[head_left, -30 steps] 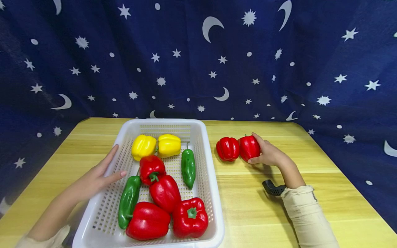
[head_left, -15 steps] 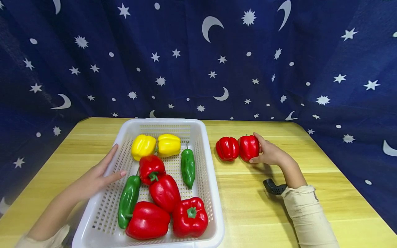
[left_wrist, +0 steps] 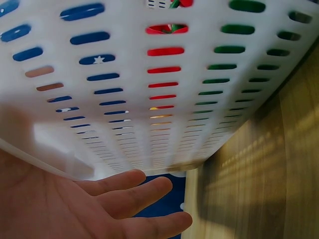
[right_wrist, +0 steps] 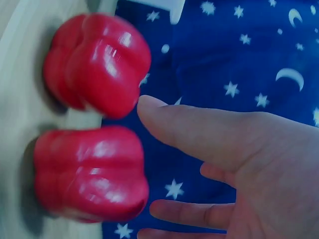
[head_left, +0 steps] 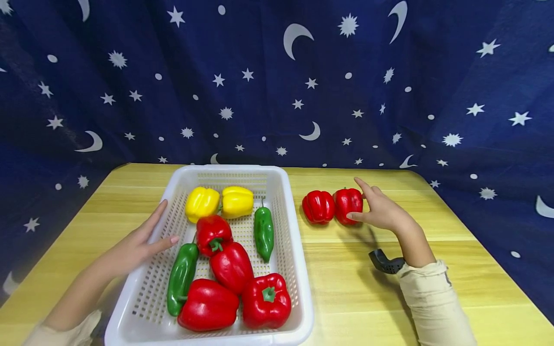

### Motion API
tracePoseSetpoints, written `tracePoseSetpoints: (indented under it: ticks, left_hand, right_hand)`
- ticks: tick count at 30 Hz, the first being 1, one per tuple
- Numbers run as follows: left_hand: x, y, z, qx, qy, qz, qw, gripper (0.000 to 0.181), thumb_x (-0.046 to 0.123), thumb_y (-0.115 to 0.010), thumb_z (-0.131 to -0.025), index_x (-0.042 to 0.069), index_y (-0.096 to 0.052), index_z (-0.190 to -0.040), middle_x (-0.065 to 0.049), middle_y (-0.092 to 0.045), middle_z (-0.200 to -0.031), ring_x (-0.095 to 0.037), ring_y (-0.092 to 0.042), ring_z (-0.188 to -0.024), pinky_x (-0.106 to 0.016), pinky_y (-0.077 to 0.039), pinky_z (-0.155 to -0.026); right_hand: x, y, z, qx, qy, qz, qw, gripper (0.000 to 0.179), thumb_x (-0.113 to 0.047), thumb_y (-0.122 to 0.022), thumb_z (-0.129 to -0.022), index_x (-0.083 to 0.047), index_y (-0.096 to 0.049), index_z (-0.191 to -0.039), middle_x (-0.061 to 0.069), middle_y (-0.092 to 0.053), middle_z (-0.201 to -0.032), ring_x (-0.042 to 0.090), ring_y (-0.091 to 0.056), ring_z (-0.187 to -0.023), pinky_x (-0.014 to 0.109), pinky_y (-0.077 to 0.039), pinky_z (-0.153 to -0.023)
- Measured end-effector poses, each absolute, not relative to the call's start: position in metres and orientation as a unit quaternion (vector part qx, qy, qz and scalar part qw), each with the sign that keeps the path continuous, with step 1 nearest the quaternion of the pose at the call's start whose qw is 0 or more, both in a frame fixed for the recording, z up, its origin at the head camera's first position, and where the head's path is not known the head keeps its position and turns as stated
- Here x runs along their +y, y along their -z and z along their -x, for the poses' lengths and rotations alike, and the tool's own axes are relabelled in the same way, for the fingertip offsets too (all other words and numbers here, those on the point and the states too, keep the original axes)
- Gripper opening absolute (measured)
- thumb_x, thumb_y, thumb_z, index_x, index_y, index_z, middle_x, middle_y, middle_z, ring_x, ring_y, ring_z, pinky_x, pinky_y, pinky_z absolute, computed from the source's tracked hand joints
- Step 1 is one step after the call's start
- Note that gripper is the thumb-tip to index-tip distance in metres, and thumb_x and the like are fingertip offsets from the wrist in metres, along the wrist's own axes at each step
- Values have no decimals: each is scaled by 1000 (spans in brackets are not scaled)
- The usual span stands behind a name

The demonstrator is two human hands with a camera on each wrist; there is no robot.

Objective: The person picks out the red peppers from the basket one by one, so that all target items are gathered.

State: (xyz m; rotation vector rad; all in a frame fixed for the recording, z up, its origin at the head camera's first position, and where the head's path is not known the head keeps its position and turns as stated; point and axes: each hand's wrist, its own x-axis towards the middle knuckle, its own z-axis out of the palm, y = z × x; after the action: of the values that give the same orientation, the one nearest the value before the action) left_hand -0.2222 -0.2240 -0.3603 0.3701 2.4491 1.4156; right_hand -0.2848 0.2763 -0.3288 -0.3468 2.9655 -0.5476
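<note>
My left hand (head_left: 135,251) is at the left wall of a white plastic basket (head_left: 298,269), thumb over the rim and fingers extended along the outside. In the left wrist view those fingers look straight and loose beside the perforated wall. Two red bell peppers lie side by side on the table right of the basket: a left one (head_left: 318,207) and a right one (head_left: 346,204). Close to the right one, my right hand (head_left: 383,211) has its thumb and fingers spread and holds nothing. The right wrist view shows a gap between the lower pepper (right_wrist: 92,174) and the fingers.
Inside the basket lie two yellow bell peppers (head_left: 202,204), two long green peppers (head_left: 263,233) and several red bell peppers (head_left: 231,266). A black device (head_left: 385,263) is at my right wrist. A dark blue star-patterned curtain (head_left: 242,105) hangs behind the wooden table (head_left: 346,298).
My right hand has let go of the right red pepper and moved slightly right, its fingers spreading. Both red peppers stay on the table. The left hand keeps its place at the basket.
</note>
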Motion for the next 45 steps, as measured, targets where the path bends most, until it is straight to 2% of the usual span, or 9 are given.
tracePoseSetpoints:
  ticks: [3, 15, 26, 30, 35, 38, 45]
  left_hand:
    - [-224, 361, 221, 847, -495, -132, 141, 88, 24, -55, -90, 33, 14, -144, -36, -7, -145, -36, -66, -83, -38, -57, -49]
    - [-227, 361, 217, 850, -491, -133, 136, 89, 24, -56, -89, 31, 13, -145, -34, -8, -146, -46, -62, -90, -38, -57, -49]
    - [-228, 363, 219, 846, -497, -134, 139, 88, 25, -56, -90, 32, 12, -145, -33, -7, -147, -39, -64, -88, -39, -57, -49]
    - [-227, 362, 221, 843, -502, -136, 136, 88, 25, -56, -89, 32, 12, -145, -33, -8, -147, -39, -64, -87, -39, -57, -49]
    - [-226, 362, 221, 845, -500, -132, 134, 88, 25, -56, -89, 32, 11, -145, -33, -9, -146, -38, -65, -85, -39, -57, -49]
    - [-226, 361, 222, 844, -501, -136, 131, 89, 25, -56, -89, 31, 12, -145, -34, -9, -146, -38, -65, -85, -39, -57, -49]
    - [-225, 361, 223, 841, -504, -146, 132, 89, 24, -56, -89, 27, 13, -146, -33, -9, -146, -42, -63, -90, -40, -57, -50]
  right_hand:
    - [267, 325, 280, 976, 176, 123, 42, 92, -33, -69, -79, -4, -12, -146, 32, -37, -128, 46, -41, -115, 63, -37, -95]
    - [238, 324, 269, 968, 191, 158, 24, 87, -31, -69, -79, -9, -17, -146, 27, -37, -130, 43, -44, -115, 60, -42, -93]
    - [182, 323, 251, 932, 227, 278, -45, 79, -29, -71, -78, -15, -29, -143, 14, -44, -129, 31, -47, -117, 51, -48, -92]
    - [155, 321, 248, 915, 212, 339, -49, 75, -30, -71, -78, -16, -33, -141, 9, -45, -131, 24, -48, -117, 43, -49, -94]
    - [118, 321, 247, 890, 145, 431, -31, 71, -34, -70, -79, -14, -37, -139, 8, -46, -132, 22, -49, -117, 38, -47, -98]
    - [99, 324, 245, 877, 108, 468, 0, 71, -34, -69, -79, -15, -37, -139, 7, -47, -131, 20, -49, -117, 37, -45, -100]
    - [76, 329, 238, 873, 33, 479, 85, 74, -34, -72, -77, -21, -36, -140, 3, -45, -136, 17, -46, -120, 34, -44, -101]
